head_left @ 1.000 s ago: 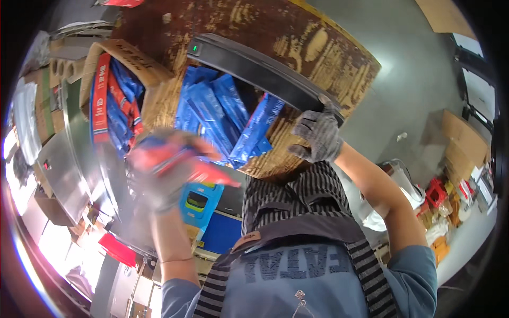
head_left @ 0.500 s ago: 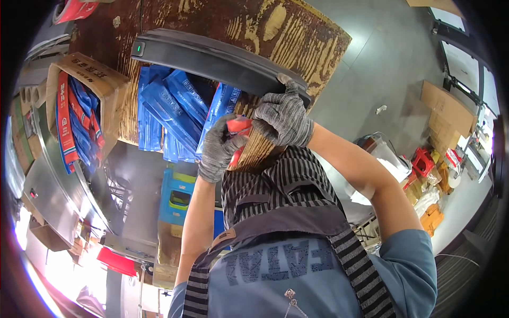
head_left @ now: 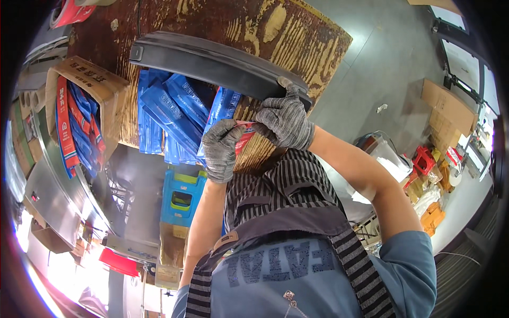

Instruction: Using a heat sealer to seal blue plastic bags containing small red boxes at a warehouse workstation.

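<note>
My left hand (head_left: 220, 150), in a grey knitted glove, is closed with its fingertips pinching the top edge of a red packet (head_left: 245, 139). My right hand (head_left: 286, 117), gloved the same way, also closes on the packet's edge from the other side. One finger of it reaches up against the right end of a long black bar-shaped machine (head_left: 212, 59). The packet hangs over the table's near edge, partly covered by both hands. Just left of it, several flat blue packets (head_left: 170, 108) lie in an overlapping pile in front of the machine.
The worn wooden table (head_left: 313, 40) has peeling brown paint. At its left, an open cardboard box (head_left: 101, 79) holds red and blue packets. A blue plastic stool (head_left: 177, 199) stands below. Flattened cardboard (head_left: 448, 111) and a red stool (head_left: 423, 161) are on the right.
My left hand has shifted slightly up, and the red packet now shows spread between both hands. The green light at the machine's left end has gone out. My right hand stays nearly in place.
</note>
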Tool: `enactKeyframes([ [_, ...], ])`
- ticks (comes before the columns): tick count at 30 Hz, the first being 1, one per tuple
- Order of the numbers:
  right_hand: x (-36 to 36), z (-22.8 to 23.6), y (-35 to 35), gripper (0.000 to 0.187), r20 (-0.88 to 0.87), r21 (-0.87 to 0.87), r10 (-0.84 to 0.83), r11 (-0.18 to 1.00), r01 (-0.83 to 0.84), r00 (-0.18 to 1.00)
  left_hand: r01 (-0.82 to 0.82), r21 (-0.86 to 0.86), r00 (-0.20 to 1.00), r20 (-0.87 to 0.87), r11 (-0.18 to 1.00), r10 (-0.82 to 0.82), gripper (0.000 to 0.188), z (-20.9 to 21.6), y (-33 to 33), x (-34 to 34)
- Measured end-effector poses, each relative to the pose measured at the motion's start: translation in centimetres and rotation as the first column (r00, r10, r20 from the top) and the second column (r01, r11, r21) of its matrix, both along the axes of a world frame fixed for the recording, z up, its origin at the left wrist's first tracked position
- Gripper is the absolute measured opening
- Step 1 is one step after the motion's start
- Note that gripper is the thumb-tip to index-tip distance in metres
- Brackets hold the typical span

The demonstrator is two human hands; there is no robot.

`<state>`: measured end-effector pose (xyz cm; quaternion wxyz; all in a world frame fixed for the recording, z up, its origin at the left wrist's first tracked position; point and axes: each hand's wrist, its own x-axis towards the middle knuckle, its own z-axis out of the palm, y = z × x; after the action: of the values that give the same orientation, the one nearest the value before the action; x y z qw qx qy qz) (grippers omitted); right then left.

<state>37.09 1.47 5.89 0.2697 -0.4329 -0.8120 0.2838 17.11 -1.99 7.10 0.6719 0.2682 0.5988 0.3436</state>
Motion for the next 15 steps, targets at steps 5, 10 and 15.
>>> enactKeyframes([
  [5,0.0,-0.3,-0.1,0.021,-0.045,0.034,-0.028,0.999,0.03,0.999,-0.031,0.017,0.999,-0.031,0.999,0.032,0.009,0.4,0.8,0.5],
  [10,0.1,-0.4,0.0,0.022,-0.026,0.049,-0.007,0.999,0.008,1.0,0.405,0.264,0.832,-0.503,0.875,-0.233,0.013,0.6,2.1,-0.8],
  [15,0.2,-0.1,0.1,0.02,-0.024,-0.009,0.005,1.0,-0.006,1.0,0.415,0.186,0.838,-0.461,0.891,-0.294,0.014,1.1,2.7,-1.3],
])
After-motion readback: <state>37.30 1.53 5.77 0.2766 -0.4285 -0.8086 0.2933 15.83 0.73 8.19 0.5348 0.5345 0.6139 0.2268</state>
